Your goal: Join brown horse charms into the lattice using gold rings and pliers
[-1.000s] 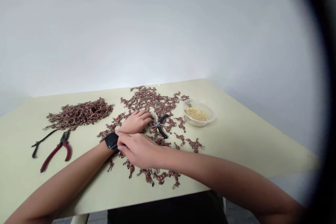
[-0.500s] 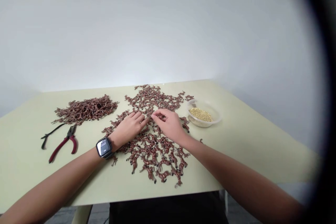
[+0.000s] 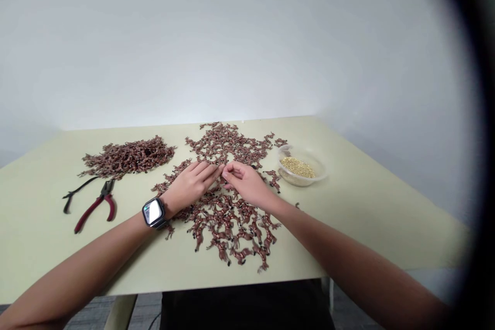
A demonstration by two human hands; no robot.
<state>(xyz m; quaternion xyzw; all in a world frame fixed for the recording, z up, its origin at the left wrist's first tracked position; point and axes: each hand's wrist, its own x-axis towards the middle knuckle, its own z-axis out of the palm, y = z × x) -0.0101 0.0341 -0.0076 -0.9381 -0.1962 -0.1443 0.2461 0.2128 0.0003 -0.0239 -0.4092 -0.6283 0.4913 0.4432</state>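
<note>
Small brown animal-shaped figurines point(image 3: 240, 237) lie spread over the middle of the table, several still visible between and around my hands. My left hand point(image 3: 190, 185), with a dark watch point(image 3: 153, 213) at the wrist, is above them with its fingers pressed together. My right hand point(image 3: 251, 185) meets it from the right, thumb and forefinger pinched. The fingertips of both hands touch or nearly touch; whatever is between them is too small and hidden to make out.
Left of the hands is a heaped pile of brown figurines point(image 3: 129, 158). In front of it lie red-handled pliers point(image 3: 89, 213) and a thin black tool point(image 3: 76, 191). At right, a clear plastic bowl point(image 3: 322, 177) holds small gold pieces point(image 3: 297, 167). A wall stands behind the table.
My fingertips have drawn closer together, the left fingers now reaching farther toward the right hand's pinch. The whole view has shifted slightly; the figurines, tools and bowl look unmoved.
</note>
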